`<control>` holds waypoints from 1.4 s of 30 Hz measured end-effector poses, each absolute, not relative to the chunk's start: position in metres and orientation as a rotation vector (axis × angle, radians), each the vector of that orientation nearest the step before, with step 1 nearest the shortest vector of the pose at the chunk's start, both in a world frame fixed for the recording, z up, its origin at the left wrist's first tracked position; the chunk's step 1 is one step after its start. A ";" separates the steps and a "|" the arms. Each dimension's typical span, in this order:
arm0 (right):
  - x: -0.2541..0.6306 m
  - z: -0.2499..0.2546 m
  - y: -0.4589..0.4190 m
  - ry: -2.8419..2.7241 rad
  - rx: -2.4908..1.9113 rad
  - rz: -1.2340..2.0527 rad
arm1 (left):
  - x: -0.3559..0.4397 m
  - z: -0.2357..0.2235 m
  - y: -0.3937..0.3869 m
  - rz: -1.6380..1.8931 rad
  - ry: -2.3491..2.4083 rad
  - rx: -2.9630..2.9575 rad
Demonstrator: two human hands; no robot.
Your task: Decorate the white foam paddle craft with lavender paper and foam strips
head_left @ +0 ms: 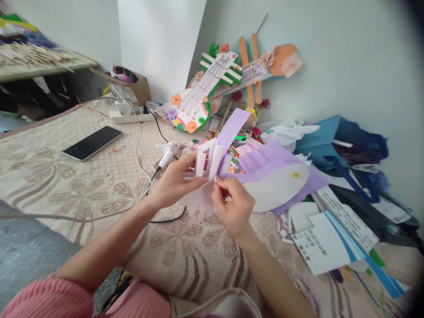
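Note:
A white cut-out craft piece (198, 201) with upright white bars (215, 160) and a purple paper strip (233, 128) is held over the table. My left hand (177, 179) grips its left side, thumb in front across the base of the bars. At the right of the bars, my right hand (233, 203) is closed in a pinch, its fingertips against the piece. A small white bit shows at those fingertips, too small to name. Behind lies a larger white oval shape (278, 187) with purple paper (314, 179) around its edge. A white glue gun (168, 154) rests beyond my left hand.
Two decorated paper instruments (195, 106) lean against the wall. On the left are a phone (92, 142), a power strip (132, 117), trailing cables (82, 218) and an open cardboard box (139, 88). Printed card (326, 243), scraps and a blue bag (318, 137) crowd the right.

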State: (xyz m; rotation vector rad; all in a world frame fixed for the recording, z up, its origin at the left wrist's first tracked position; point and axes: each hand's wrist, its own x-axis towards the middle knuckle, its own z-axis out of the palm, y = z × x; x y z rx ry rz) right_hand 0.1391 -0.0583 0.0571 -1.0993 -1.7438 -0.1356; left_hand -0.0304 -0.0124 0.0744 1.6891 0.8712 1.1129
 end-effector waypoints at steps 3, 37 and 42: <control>0.140 0.058 -0.058 -1.740 -1.095 -0.144 | -0.031 0.074 -0.012 1.110 0.854 1.678; 0.149 0.056 -0.054 -1.791 -1.079 -0.062 | -0.028 0.072 -0.002 1.077 0.810 1.700; 0.145 0.053 -0.052 -1.752 -1.053 -0.151 | -0.033 0.066 0.002 1.074 0.806 1.738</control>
